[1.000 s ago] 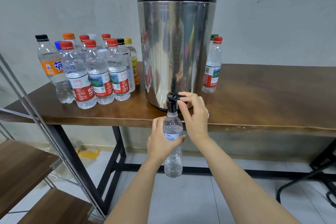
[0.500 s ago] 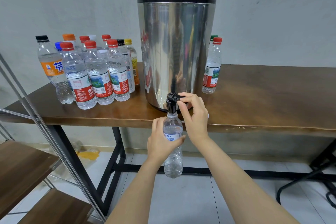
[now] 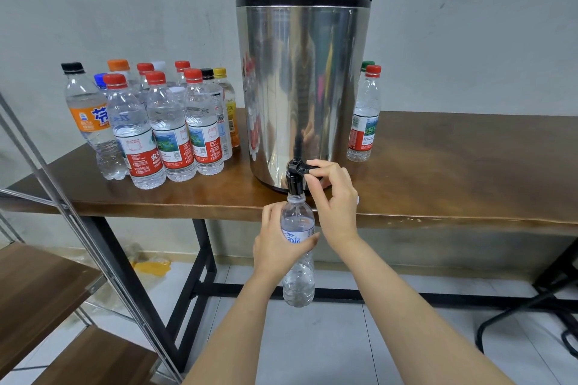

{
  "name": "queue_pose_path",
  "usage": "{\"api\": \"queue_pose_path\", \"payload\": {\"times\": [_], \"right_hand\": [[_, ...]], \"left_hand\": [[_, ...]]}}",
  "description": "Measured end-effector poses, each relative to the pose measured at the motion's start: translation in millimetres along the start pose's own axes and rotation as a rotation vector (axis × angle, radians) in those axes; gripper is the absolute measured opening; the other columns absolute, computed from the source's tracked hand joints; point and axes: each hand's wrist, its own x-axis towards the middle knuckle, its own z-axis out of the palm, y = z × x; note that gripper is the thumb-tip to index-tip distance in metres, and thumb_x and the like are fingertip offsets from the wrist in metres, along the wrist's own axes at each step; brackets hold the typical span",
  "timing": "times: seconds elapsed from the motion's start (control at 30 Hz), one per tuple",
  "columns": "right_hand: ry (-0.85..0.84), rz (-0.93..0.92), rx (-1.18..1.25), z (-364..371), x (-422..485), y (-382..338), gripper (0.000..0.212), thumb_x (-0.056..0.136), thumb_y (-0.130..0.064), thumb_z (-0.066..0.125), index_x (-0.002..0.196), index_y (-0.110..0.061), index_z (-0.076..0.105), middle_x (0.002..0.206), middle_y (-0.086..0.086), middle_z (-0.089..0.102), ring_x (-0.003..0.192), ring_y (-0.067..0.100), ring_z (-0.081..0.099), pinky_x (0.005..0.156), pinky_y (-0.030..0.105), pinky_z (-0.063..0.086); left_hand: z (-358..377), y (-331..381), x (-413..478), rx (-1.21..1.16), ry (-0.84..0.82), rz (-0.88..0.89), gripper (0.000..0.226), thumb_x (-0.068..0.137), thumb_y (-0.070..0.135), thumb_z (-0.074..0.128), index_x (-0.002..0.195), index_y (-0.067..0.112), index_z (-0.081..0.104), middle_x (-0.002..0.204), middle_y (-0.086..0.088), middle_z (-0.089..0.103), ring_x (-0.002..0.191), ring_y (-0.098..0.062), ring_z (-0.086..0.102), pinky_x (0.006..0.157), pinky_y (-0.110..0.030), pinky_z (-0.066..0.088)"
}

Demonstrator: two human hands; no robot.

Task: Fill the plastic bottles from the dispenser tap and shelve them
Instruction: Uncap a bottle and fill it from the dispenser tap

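Note:
A tall steel dispenser (image 3: 301, 78) with a black lid stands on the brown table (image 3: 453, 166). Its black tap (image 3: 295, 176) juts over the table's front edge. My left hand (image 3: 278, 244) grips a clear uncapped plastic bottle (image 3: 298, 278) upright, with its mouth right under the tap spout. My right hand (image 3: 333, 194) pinches the tap's lever between fingers and thumb. Something small and white shows behind the right palm; I cannot tell what it is.
Several capped bottles (image 3: 162, 125) stand grouped on the table left of the dispenser. Two more capped bottles (image 3: 364, 116) stand to its right. A metal-framed rack with wooden shelves (image 3: 37, 284) is at the lower left. Black table legs and a chair base are below.

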Motion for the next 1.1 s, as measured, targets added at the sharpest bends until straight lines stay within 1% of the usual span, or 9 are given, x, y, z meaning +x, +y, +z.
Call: {"api": "queue_pose_path", "payload": {"times": [0.1,0.2,0.3,0.43,0.53,0.67,0.77,1.1], "right_hand": [[0.001,0.001,0.000,0.4,0.2,0.0,0.024,0.094,-0.033,0.055,0.094,-0.012,0.066,0.113,-0.019,0.061,0.088,0.008,0.053,0.078,0.007,0.038],[-0.003,0.002,0.009,1.0,0.3,0.5,0.024,0.094,-0.034,0.054,0.094,-0.013,0.065,0.113,-0.023,0.059,0.089,0.006,0.053,0.078,0.008,0.039],[0.005,-0.006,0.010,1.0,-0.2,2.2,0.023,0.094,-0.034,0.054,0.094,-0.013,0.065,0.113,-0.021,0.060,0.088,0.007,0.053,0.077,0.010,0.041],[0.008,-0.010,0.011,1.5,-0.2,2.9,0.023,0.094,-0.033,0.055,0.094,-0.013,0.065,0.113,-0.020,0.061,0.087,0.008,0.053,0.076,0.011,0.041],[0.008,-0.010,0.012,1.7,0.3,2.9,0.024,0.094,-0.034,0.054,0.094,-0.013,0.065,0.113,-0.021,0.060,0.088,0.009,0.053,0.076,0.012,0.042],[0.004,-0.010,0.004,1.7,0.4,2.5,0.023,0.094,-0.034,0.055,0.094,-0.013,0.065,0.113,-0.020,0.060,0.089,0.006,0.053,0.077,0.009,0.040],[0.001,-0.009,0.006,1.1,0.0,2.6,0.022,0.094,-0.033,0.055,0.094,-0.014,0.065,0.114,-0.019,0.061,0.087,0.007,0.053,0.076,0.010,0.041],[-0.003,-0.014,0.006,0.8,0.5,2.9,0.024,0.094,-0.035,0.054,0.095,-0.014,0.065,0.114,-0.020,0.060,0.088,0.007,0.053,0.077,0.011,0.042]], "left_hand": [[-0.2,0.1,-0.4,-0.003,-0.001,0.000,0.078,0.068,0.047,0.086,0.131,0.033,0.043,0.128,0.018,0.042,0.103,0.000,0.051,0.084,-0.029,0.046],[-0.7,0.7,-0.8,0.002,-0.002,0.000,0.077,0.068,0.047,0.086,0.131,0.034,0.043,0.127,0.019,0.042,0.101,0.001,0.050,0.082,-0.027,0.043],[-0.1,0.5,-1.0,-0.008,0.003,0.001,0.076,0.067,0.047,0.086,0.128,0.036,0.043,0.126,0.020,0.043,0.102,-0.002,0.054,0.085,-0.033,0.050],[0.0,-1.3,-1.6,-0.019,0.007,0.006,0.076,0.066,0.047,0.086,0.127,0.037,0.043,0.125,0.021,0.043,0.104,-0.004,0.056,0.088,-0.038,0.052],[0.5,-2.1,-0.6,-0.014,0.008,0.009,0.077,0.066,0.048,0.086,0.128,0.036,0.043,0.126,0.020,0.043,0.105,-0.004,0.056,0.087,-0.038,0.052],[0.5,-2.7,-0.5,-0.013,0.004,0.010,0.079,0.066,0.048,0.086,0.130,0.034,0.043,0.128,0.018,0.043,0.107,-0.005,0.056,0.087,-0.034,0.051],[0.1,-2.0,-0.6,-0.014,0.005,0.010,0.078,0.066,0.047,0.087,0.129,0.034,0.043,0.127,0.019,0.043,0.104,-0.003,0.055,0.086,-0.032,0.050],[0.6,-3.0,0.3,-0.011,0.003,0.014,0.078,0.066,0.048,0.087,0.129,0.035,0.042,0.127,0.020,0.042,0.106,-0.002,0.054,0.086,-0.032,0.050]]}}
